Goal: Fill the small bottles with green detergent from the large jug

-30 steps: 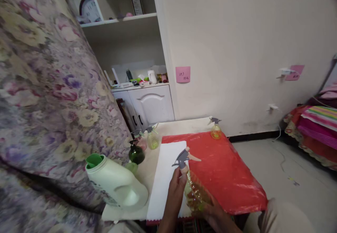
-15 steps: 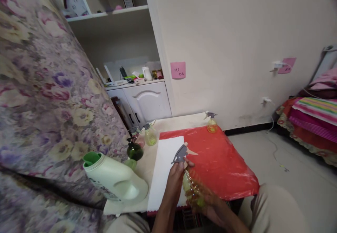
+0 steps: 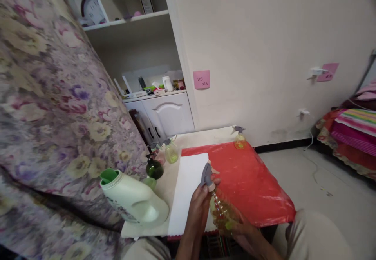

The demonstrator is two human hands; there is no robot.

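Observation:
My right hand [image 3: 241,232] grips the body of a clear yellowish spray bottle [image 3: 221,212], held tilted above the near edge of the table. My left hand [image 3: 201,205] pinches the neck of its grey trigger head [image 3: 206,173]. Below them lie a white cloth [image 3: 188,189] and a red plastic sheet [image 3: 249,181] that covers the right half of the table.
A white jug [image 3: 132,203] with an open green mouth stands at the near left. A dark green bottle [image 3: 154,168], a pale green sprayer [image 3: 170,152] and a yellow sprayer [image 3: 240,138] stand farther back. Floral fabric [image 3: 53,107] fills the left; bedding [image 3: 352,134] lies right.
The grey trigger head has turned under my left fingers, its nozzle swinging from sideways to nearly end-on. The bottle stays in my right hand.

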